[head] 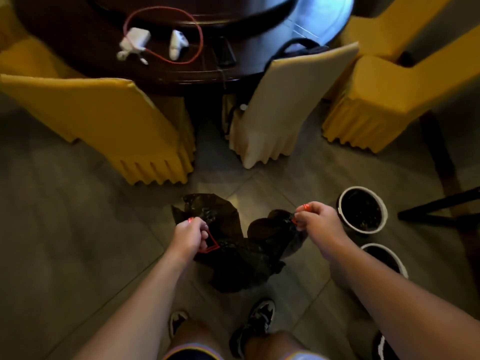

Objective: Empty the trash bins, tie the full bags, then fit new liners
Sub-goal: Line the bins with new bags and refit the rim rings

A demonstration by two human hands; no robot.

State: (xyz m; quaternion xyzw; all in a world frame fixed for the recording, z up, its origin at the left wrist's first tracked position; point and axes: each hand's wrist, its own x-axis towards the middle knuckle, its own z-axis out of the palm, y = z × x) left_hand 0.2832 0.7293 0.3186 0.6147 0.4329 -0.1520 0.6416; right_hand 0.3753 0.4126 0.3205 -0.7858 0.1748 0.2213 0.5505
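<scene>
Left hand (189, 236) gripping a red drawstring loop (210, 244), right hand (315, 222) pinching seemingly another, crumpled black plastic trash bag (241, 255) hanging between both hands, round white-rimmed bin (368, 229) standing just beside the right hand.

The bag (233, 250) at lower centre is glossy black, its drawstring (211, 242) red. At right, a bin (381, 203) and a second bin (397, 261) have white rims and black insides. The left chair cover (104, 120) and the right chair cover (389, 94) are yellow and the centre chair cover (283, 100) cream, all plain. The table (78, 42) is dark brown, and on it lie a red cable (200, 40) and a white charger (136, 38). The floor (65, 229) is grey tile. The shoes (259, 318) are black and white.
</scene>
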